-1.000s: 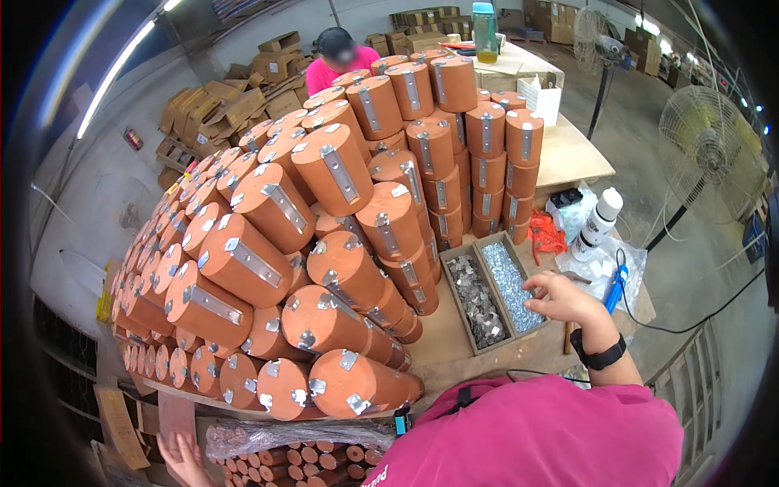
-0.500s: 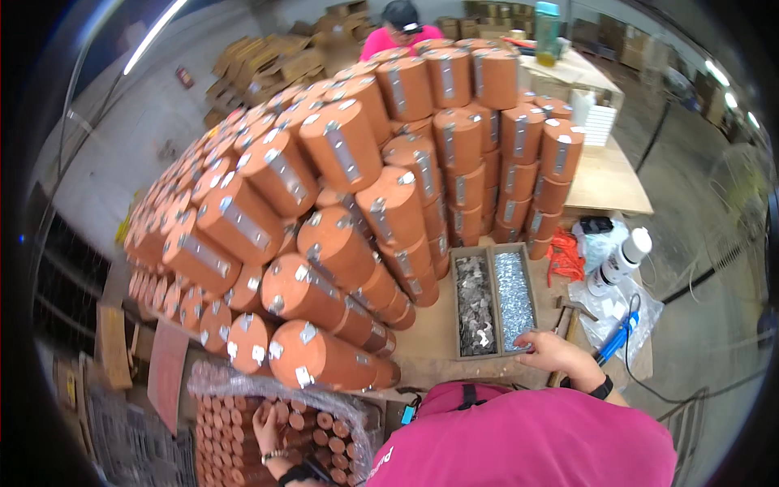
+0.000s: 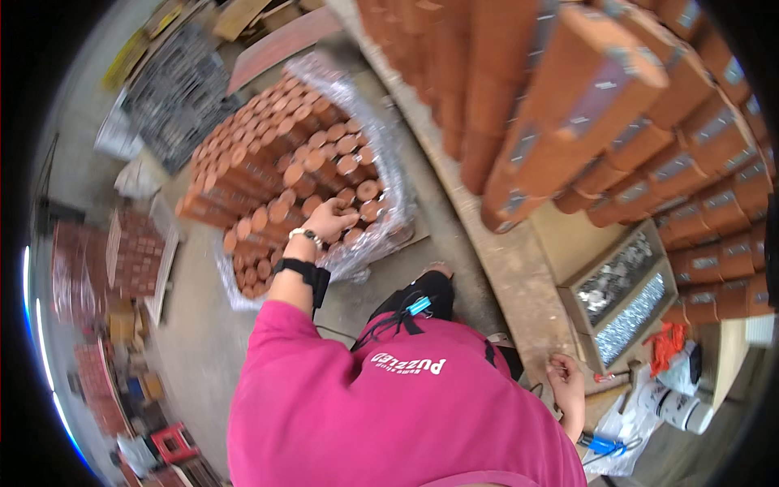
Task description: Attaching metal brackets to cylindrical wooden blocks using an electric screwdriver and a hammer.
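Note:
My left hand (image 3: pixel 329 219) is over a plastic-wrapped stack of short terracotta-coloured cylinders (image 3: pixel 304 154). Its fingers are bent and slightly apart, close to the cylinder tops at the stack's right side, and nothing shows in its grasp. By the workbench edge, my right hand (image 3: pixel 565 381) has its fingers curled together; whatever they may hold is too small to make out. Beyond it lies a two-part wooden tray (image 3: pixel 625 284), with dark metal pieces in one compartment and shiny silvery ones in the other.
Tall rows of terracotta-coloured cylinders with metal strips (image 3: pixel 519 105) crowd the workbench (image 3: pixel 531 300). Right of my right hand are a hammer (image 3: pixel 629 388), a blue-handled tool (image 3: pixel 600 444), a white bottle (image 3: pixel 677 406) and a red-orange cloth (image 3: pixel 667 345). Dark pallets (image 3: pixel 178 89) lie at the far left.
The view has swung left and down toward the wrapped stack. My left hand has reached among its cylinders. My right hand has drawn back from the tray's silvery compartment to the bench edge.

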The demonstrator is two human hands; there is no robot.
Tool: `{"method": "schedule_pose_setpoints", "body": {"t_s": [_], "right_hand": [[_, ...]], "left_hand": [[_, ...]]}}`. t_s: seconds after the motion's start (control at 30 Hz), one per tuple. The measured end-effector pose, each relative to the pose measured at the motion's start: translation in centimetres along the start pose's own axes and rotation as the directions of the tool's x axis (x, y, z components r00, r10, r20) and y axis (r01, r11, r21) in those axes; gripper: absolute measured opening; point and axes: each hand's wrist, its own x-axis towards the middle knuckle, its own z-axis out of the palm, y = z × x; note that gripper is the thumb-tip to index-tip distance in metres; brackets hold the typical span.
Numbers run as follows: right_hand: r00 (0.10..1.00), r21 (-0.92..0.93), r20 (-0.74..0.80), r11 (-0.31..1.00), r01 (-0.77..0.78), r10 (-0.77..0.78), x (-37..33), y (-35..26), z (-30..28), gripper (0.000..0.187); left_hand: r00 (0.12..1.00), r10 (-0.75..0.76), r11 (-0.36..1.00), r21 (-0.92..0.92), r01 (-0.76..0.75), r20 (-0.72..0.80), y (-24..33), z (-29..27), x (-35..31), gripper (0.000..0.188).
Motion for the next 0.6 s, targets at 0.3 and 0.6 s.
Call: {"method": "schedule_pose_setpoints", "body": {"t_s": [0.3, 0.6], "right_hand": [[0.978, 0.045, -0.203, 0.998, 0.049, -0.039, -1.2, 3.1, 3.9, 0.025], [0.984, -0.122, -0.174, 0.991, -0.057, 0.035, -0.4, 3.4, 3.2, 0.025]], "left_hand": [[0.925, -0.346, 0.923, 0.120, 0.366, -0.159, -22.6, -3.1, -3.8, 0.059], [0.827, -0.509, 0.851, -0.286, 0.440, -0.239, -31.3, -3.3, -4.1, 0.047]]}}
